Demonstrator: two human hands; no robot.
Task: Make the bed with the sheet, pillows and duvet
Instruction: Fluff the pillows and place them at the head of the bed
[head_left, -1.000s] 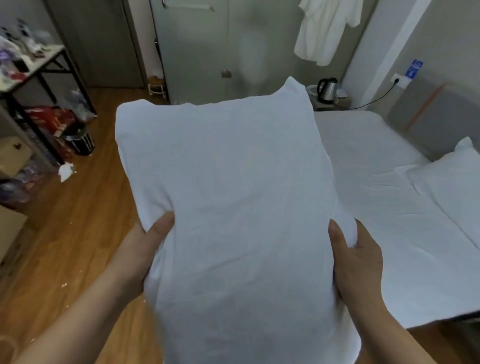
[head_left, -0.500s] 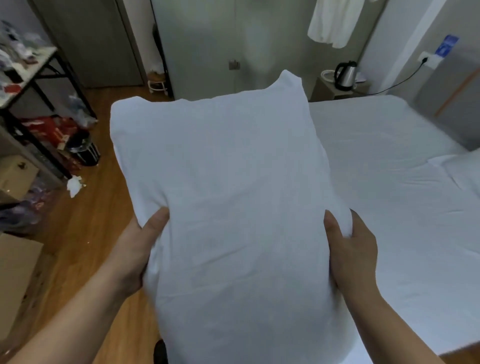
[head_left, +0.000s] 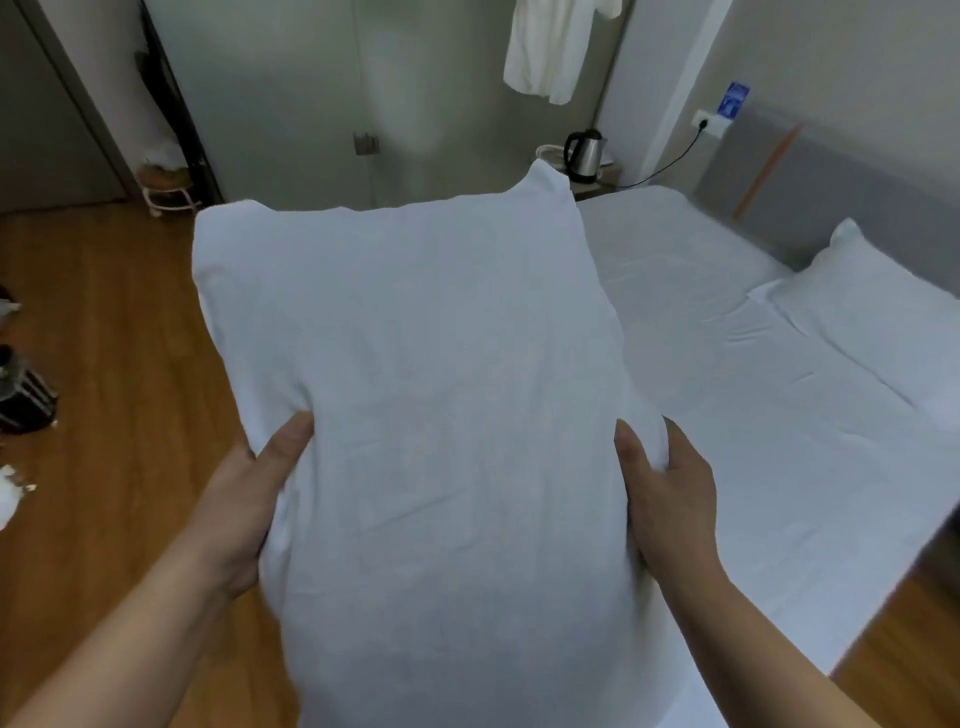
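A large white pillow (head_left: 431, 395) is held up in front of me, filling the middle of the view. My left hand (head_left: 249, 499) grips its left edge, thumb on the front. My right hand (head_left: 670, 493) grips its right edge the same way. Behind it to the right lies the bed (head_left: 753, 415), covered with a white sheet with a few creases. A second white pillow (head_left: 883, 312) lies at the head of the bed by the grey headboard (head_left: 810, 182). No duvet is in view.
Wooden floor (head_left: 104, 322) spreads to the left. A kettle (head_left: 584, 156) stands on a small table beyond the bed, its cord running to a wall socket. A white robe (head_left: 550, 47) hangs on the wardrobe. A dark bin (head_left: 21, 400) and scraps sit at far left.
The view has swung to the right, bringing the headboard and the second pillow back in. Both hands keep the same grip on the pillow.
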